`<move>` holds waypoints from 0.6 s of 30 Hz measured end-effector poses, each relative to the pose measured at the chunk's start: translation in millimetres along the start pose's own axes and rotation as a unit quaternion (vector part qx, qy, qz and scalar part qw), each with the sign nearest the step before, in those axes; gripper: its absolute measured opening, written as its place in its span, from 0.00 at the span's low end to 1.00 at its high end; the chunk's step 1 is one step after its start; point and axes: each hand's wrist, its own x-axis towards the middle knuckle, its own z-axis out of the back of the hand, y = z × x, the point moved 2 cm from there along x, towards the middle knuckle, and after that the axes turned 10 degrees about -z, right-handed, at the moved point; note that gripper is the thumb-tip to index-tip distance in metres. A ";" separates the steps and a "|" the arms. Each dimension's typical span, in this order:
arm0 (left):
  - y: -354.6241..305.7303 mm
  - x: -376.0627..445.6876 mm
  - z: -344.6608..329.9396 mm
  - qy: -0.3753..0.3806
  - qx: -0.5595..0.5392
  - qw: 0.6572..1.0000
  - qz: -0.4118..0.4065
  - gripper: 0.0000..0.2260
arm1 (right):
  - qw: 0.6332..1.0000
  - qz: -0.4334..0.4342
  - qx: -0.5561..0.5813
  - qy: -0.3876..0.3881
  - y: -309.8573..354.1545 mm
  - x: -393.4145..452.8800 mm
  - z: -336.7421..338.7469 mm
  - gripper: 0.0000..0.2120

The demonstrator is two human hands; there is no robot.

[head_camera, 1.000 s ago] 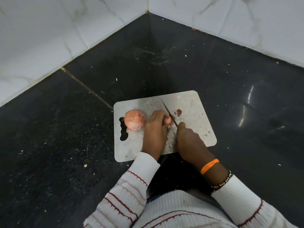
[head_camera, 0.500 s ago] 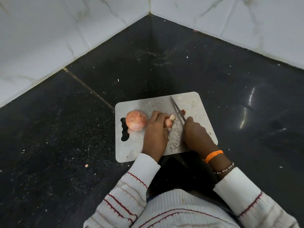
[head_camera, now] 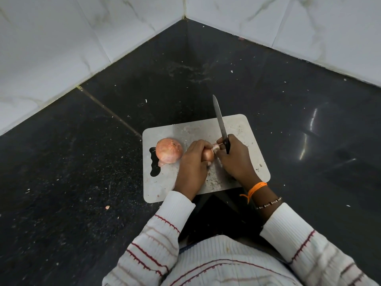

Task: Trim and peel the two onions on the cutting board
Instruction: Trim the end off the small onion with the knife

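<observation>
Grey cutting board point(head_camera: 165, 188) on black stone floor point(head_camera: 61, 182), near the white tiled wall corner. Left hand point(head_camera: 193, 166) wrapped around the smaller onion point(head_camera: 207, 155) near board centre; only its brown side shows between the fingers. Right hand point(head_camera: 235, 159) closed on the black handle of the knife point(head_camera: 220, 120), blade angled up past the board's far edge; its fingertips seem to pinch loose skin at that onion's far end, partly hidden. Whole onion point(head_camera: 169, 150) sits untouched just left of the left hand, beside the board's handle slot point(head_camera: 154, 162).
</observation>
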 end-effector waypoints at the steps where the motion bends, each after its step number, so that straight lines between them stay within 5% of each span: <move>1: 0.3 0.4 0.2 0.005 0.003 1.000 -0.001 0.18 | 1.000 0.003 0.005 -0.008 -0.8 1.9 -1.0 0.07; 12: -0.8 0.6 0.6 -0.008 0.005 0.999 0.038 0.16 | 0.993 0.041 -0.032 -0.104 0.6 22.0 16.6 0.06; 18: 2.6 4.5 -0.2 0.022 0.074 0.996 0.052 0.16 | 0.999 0.025 -0.023 -0.036 -2.3 20.6 30.5 0.05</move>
